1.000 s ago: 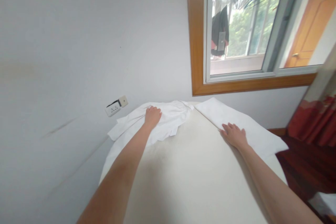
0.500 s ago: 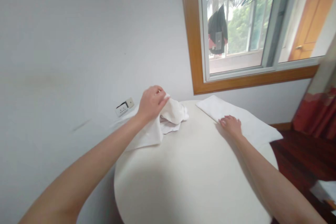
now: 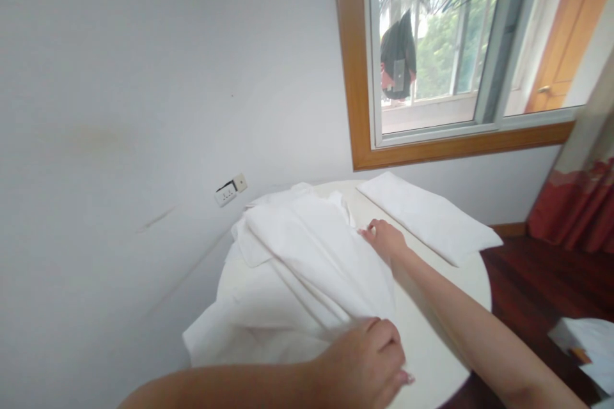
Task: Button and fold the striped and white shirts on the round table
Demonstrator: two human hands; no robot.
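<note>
A loose white garment (image 3: 307,236) lies spread in folds across the round table, its lower left part reaching over the edge. In the foreground my left hand (image 3: 367,358) is closed on the near right edge of this fabric. My right hand (image 3: 385,239) pinches the garment's right side, farther back. Beyond that hand, a flat folded white cloth (image 3: 426,214) rests apart from both hands near the wall. What exact kind of garment it is, I cannot tell.
The cream round table (image 3: 434,339) stands against a pale wall with a socket (image 3: 225,194). A wood-framed window (image 3: 362,108) is behind it. At right are a red and beige curtain (image 3: 556,198) and a white item (image 3: 592,345) low by the dark floor.
The bunched garment has been spread out across the table. My left hand has come toward me and to the right; my right hand has left the folded cloth and moved left onto the garment.
</note>
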